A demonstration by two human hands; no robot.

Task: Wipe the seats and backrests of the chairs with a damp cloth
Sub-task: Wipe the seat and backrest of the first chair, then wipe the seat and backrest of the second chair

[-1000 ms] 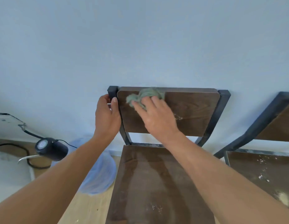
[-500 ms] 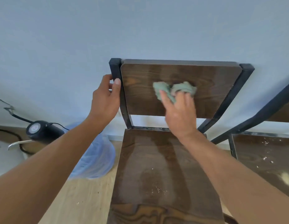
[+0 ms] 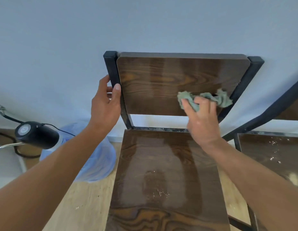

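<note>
A chair with a dark wooden backrest (image 3: 161, 80) and a dark wooden seat (image 3: 161, 172) stands against the wall in a black metal frame. My right hand (image 3: 201, 120) presses a crumpled green cloth (image 3: 221, 99) against the lower right part of the backrest. My left hand (image 3: 105, 105) grips the frame's left upright (image 3: 111, 69), thumb in front, fingers behind. The seat shows wet streaks and some pale crumbs near its middle. A second chair's seat (image 3: 274, 152), speckled with crumbs, is at the right edge.
A blue water jug (image 3: 96, 155) with a black pump dispenser (image 3: 36, 134) lies on the light wooden floor (image 3: 81, 202) left of the chair. A black cable (image 3: 13, 150) runs behind it. The pale wall (image 3: 145, 22) is directly behind both chairs.
My right hand has dragged the cloth from the backrest's upper left, across the middle, down to its lower right. My left hand has stayed on the left upright. The view has come closer.
</note>
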